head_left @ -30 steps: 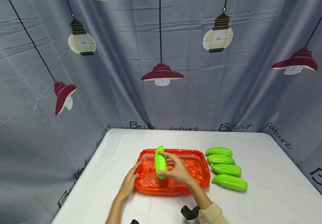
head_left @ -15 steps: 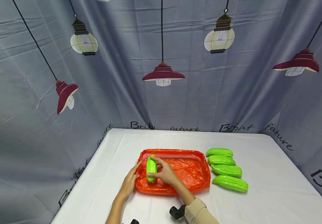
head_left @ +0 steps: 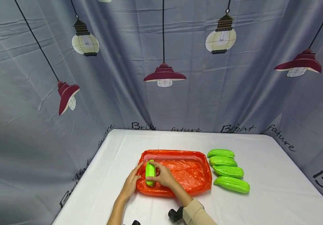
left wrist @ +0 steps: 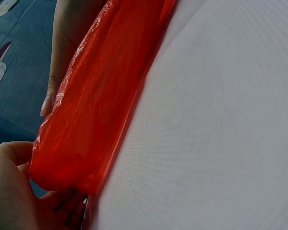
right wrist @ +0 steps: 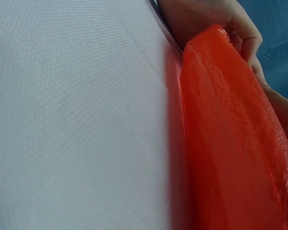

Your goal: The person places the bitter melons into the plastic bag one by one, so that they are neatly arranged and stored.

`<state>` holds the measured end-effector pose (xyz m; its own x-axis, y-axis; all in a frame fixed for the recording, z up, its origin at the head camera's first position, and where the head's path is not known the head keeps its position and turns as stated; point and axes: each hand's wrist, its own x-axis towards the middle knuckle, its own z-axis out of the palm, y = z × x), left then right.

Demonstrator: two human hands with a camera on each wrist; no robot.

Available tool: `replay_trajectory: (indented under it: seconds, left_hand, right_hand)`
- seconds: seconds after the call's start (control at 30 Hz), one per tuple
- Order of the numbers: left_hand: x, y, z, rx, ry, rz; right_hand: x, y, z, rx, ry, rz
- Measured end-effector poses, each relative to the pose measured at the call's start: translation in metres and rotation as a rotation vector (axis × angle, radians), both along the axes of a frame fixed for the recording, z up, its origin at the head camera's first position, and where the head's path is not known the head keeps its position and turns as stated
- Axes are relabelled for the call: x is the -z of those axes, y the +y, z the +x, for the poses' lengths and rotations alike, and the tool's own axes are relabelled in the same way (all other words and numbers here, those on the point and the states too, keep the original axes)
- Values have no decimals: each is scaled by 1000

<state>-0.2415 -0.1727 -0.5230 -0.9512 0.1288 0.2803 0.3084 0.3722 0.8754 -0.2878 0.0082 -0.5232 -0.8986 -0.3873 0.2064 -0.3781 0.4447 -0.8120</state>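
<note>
A shallow red tray (head_left: 189, 172), covered in shiny crinkled plastic, rests on the white table. My right hand (head_left: 162, 176) reaches over its near wall and holds a bright green ribbed gourd (head_left: 150, 175) between thumb and fingers, low inside the tray's left end. The gourd lies lengthwise away from me. At the left rim, my left hand (head_left: 130, 182) steadies the tray, thumb bent over the edge. The left wrist view shows that hand (left wrist: 12, 184) around the tray's corner, fingers partly hidden behind the red wall (left wrist: 86, 124). The gourd is hidden in both wrist views.
Several similar green gourds (head_left: 229, 171) lie in a column on the white table (head_left: 271, 175), right of the tray. A grey curtain (head_left: 116, 78) printed with lamps hangs behind. A black wrist device (head_left: 175, 215) sits by the right sleeve (head_left: 198, 214).
My right hand has carried the gourd leftward and down, from above the tray into its left end. The left hand has stayed at the rim.
</note>
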Motion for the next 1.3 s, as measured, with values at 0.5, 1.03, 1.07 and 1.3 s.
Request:
replay_trajectory:
  seconds: [0.5, 1.03, 1.07, 1.3]
  left_hand:
    - [7, -3, -3, -9, -20, -23]
    - [34, -7, -17, -17, -6, -16]
    - [33, -7, -17, -16, -6, -16]
    - [15, -2, -7, -22, 9, -20]
  right_hand:
    - [-15, 13, 8, -82, 57, -38]
    - [-88, 104, 64, -69, 202, -93]
    - [-91, 113, 67, -47, 216, -97]
    - [-76, 188, 63, 146, 275, -78]
